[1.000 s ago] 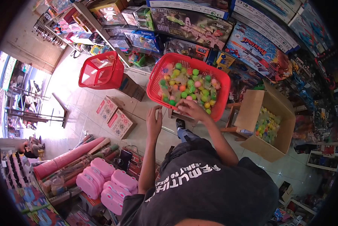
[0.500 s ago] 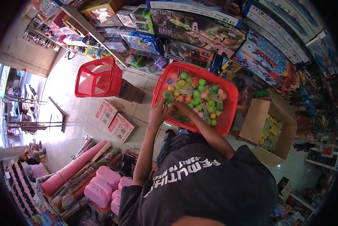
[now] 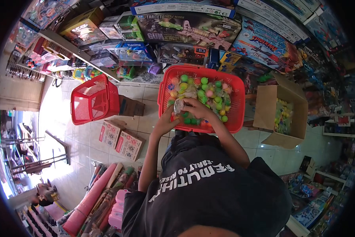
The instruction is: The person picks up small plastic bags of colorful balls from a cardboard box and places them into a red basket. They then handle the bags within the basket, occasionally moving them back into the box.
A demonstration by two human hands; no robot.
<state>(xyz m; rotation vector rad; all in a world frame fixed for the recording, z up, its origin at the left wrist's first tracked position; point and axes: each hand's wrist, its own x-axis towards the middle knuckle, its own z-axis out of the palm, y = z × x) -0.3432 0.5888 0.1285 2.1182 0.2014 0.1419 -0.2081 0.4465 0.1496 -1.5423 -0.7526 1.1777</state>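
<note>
A red plastic basket (image 3: 237, 112) in front of me is filled with small coloured balls (image 3: 218, 99), mostly green, yellow and pink, several of them in clear plastic bags. Over its near left part, my right hand (image 3: 197, 109) has its fingers closed on a crumpled clear plastic bag (image 3: 178, 106). My left hand (image 3: 165, 123) is at the lower left of that bag, beside the basket's near rim, its fingertips against the plastic. What the bag contains cannot be made out. Darker green balls (image 3: 191, 120) lie just below my right hand.
A second red basket (image 3: 114, 96) stands at the left on a brown box (image 3: 133, 107). Two printed cartons (image 3: 128, 145) are on the tiled floor. An open cardboard box (image 3: 266, 106) with bagged balls is at the right. Boxed toys (image 3: 189, 31) line the shelf ahead.
My hands have moved from green balls at the basket's left side to a crumpled clear bag, now held up between them. The camera view has shifted, showing less of the pink cases at lower left.
</note>
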